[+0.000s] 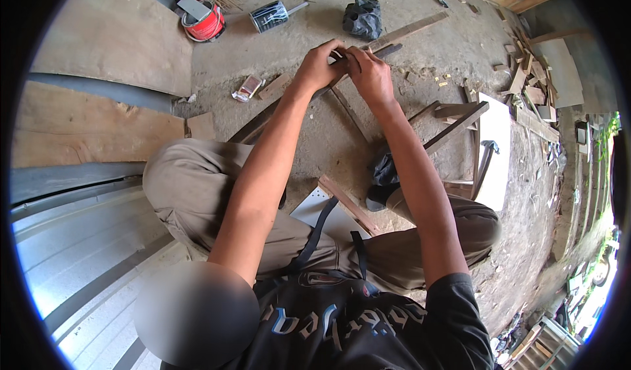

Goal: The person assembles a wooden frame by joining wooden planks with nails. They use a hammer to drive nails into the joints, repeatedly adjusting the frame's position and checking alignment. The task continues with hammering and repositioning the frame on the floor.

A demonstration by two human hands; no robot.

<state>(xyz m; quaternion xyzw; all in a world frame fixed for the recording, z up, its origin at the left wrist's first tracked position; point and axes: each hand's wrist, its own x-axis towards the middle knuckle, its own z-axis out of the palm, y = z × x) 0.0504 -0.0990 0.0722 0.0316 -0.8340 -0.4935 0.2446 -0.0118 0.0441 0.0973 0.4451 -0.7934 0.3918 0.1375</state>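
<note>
Both my arms reach forward over a dark wooden strip (pixel 253 128) that runs slantwise across the floor in front of me. My left hand (pixel 321 67) is closed over the strip, fingers curled around it. Close beside it, my right hand (pixel 369 77) is closed too, its thumb and fingers pinched near the left fingertips. Whatever the right fingers hold is hidden or too small to name. A thinner wooden piece (pixel 351 115) slants down from under the hands. Beyond them lies a lighter wooden strip (pixel 411 29), partly alongside the dark one's end.
A red bucket (pixel 205 26), a dark can (pixel 268 17) and a black plastic bag (pixel 362 18) stand farther off. At right are a wooden frame (pixel 460 123), a white board (pixel 494 166), a hammer (pixel 486 163) and scrap wood (pixel 536 80). A white panel (pixel 312 205) lies between my legs.
</note>
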